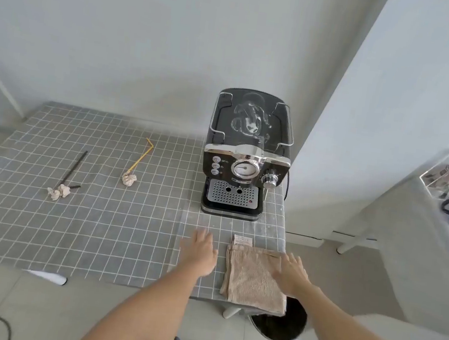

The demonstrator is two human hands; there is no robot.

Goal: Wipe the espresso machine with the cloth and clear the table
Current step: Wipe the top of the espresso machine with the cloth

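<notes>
The bench (94, 238), under a grey grid-patterned cover, fills the centre and left of the frame. The espresso machine (245, 155) stands upright at its far right edge, with a whitish spill on its dark top. In the lower right, the folded tan cloth (254, 278) lies flat at the bench's near corner, long axis running from the near edge toward the machine. The right hand (291, 272) is spread open and empty over the cloth's right edge; whether it touches is hard to tell. The left hand (201, 249), also open and empty, hovers just left of the cloth. The right hand is nearer and likely takes it. Further left lie two straws (140, 157) and crumpled paper wads (129, 179).
</notes>
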